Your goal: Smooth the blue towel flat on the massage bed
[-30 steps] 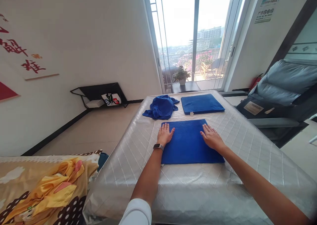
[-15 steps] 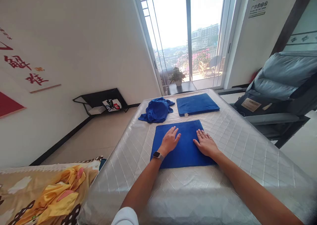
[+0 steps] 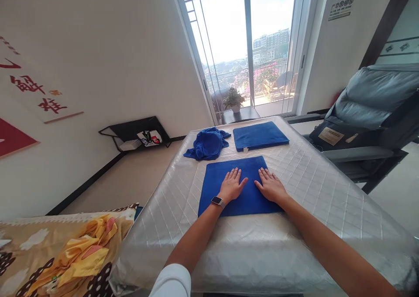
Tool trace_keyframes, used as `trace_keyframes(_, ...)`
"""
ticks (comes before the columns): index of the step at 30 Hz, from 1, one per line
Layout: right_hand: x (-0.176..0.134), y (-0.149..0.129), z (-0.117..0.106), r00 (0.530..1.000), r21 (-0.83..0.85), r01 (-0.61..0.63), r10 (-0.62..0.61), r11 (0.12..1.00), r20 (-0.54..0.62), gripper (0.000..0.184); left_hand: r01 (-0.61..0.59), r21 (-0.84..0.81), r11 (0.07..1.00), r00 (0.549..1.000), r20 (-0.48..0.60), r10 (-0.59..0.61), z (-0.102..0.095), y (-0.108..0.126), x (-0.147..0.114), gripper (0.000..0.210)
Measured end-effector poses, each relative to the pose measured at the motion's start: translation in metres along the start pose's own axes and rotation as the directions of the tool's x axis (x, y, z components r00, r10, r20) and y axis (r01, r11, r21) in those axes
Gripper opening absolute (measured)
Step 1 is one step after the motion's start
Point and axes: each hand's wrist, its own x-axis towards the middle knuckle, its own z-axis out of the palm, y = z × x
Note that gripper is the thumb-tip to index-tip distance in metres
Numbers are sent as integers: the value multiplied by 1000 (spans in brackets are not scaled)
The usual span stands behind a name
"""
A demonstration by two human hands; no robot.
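A blue cloth (image 3: pixel 214 186), folded into a flat rectangle, lies on the silver quilted table cover (image 3: pixel 321 209) in front of me. My left hand (image 3: pixel 231 185), with a watch on its wrist, rests palm down near the cloth's middle, fingers stretched out. Flat on the right part of the same cloth lies my right hand (image 3: pixel 271 185), its fingers also extended. Behind them at the right is a second folded blue cloth (image 3: pixel 261 136) with a small white tag at its front edge. A crumpled blue cloth (image 3: pixel 209 144) sits at the back left.
A grey recliner (image 3: pixel 368 109) stands along the right side. Yellow clothing (image 3: pixel 83 253) lies on a patterned bedspread (image 3: pixel 36 240) at lower left. Beyond the table's far edge, a potted plant (image 3: pixel 234 100) stands by the glass sliding door (image 3: pixel 225 31). A black rack (image 3: pixel 134 133) is against the wall.
My left hand has moved right across the folded cloth, closer to my right hand, and now lies flatter. My right hand has barely shifted. The view has tilted slightly.
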Motion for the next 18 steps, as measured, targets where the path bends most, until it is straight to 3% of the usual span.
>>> trace_keyframes(4, 2, 2, 4, 1000, -20, 3, -3, 1000, 0, 73, 141, 49, 989, 989, 33, -142, -13, -54, -46, 75)
trace_keyframes(7, 2, 3, 3, 1000, -36, 0, 0, 999, 2, 73, 187, 64, 980, 982, 28, -189, -17, -76, -77, 76)
trace_keyframes(11, 1, -1, -4, 1000, -38, -6, 6, 999, 13, 74, 231, 40, 972, 973, 17, -232, -20, -83, -94, 76)
trace_keyframes(18, -23, -2, -18, 999, -120, 34, -38, 992, -29, 68, 221, 18, 975, 975, -5, -221, -20, -81, -92, 76)
